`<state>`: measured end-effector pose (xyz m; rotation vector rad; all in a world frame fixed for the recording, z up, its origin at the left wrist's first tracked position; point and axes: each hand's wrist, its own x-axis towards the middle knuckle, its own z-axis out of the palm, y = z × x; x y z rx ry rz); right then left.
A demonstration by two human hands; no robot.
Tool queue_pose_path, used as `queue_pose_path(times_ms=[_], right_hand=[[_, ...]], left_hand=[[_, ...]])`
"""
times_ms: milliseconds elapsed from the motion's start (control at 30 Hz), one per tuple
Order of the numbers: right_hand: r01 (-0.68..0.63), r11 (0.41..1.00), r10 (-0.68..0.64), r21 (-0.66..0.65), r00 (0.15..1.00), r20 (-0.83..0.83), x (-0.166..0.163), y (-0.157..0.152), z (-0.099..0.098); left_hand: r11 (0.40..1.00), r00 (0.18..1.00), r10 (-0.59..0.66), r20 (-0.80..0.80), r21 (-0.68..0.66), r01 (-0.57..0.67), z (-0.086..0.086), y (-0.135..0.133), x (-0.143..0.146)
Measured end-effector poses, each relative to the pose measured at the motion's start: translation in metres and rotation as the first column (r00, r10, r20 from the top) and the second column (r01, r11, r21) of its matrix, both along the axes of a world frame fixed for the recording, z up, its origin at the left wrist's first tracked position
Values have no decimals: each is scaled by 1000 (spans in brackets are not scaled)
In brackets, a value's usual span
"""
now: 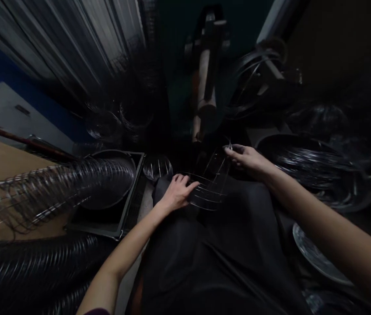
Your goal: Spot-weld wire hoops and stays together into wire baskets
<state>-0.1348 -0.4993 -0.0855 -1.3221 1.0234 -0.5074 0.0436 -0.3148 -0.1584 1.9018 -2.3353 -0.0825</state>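
Observation:
A small wire frame made of thin metal rods rests on my lap, over dark trousers. My left hand lies on its near left edge with fingers curled over the wires. My right hand is at the frame's far right corner, fingers pinched on a thin wire end that sticks up. The light is dim and fine detail of the frame is hard to see.
A long stack of nested wire frames lies to the left over a dark tray with a round pan. Coils of wire sit to the right. A metal plate lies low on the right. A machine post stands ahead.

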Motion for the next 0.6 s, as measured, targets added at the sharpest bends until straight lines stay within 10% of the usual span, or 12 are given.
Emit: queue_pose_path(times_ms=[367, 533, 600], right_hand=[[-323, 784, 46, -531, 882, -469, -36, 32, -8], [-523, 614, 116, -591, 801, -588, -46, 47, -14], [-587, 532, 160, -610, 778, -608, -51, 53, -15]], left_hand=[[993, 990, 114, 85, -46, -110, -26, 63, -116], [989, 997, -28, -66, -149, 18, -15, 69, -104], [949, 981, 92, -168, -283, -137, 1, 63, -76]])
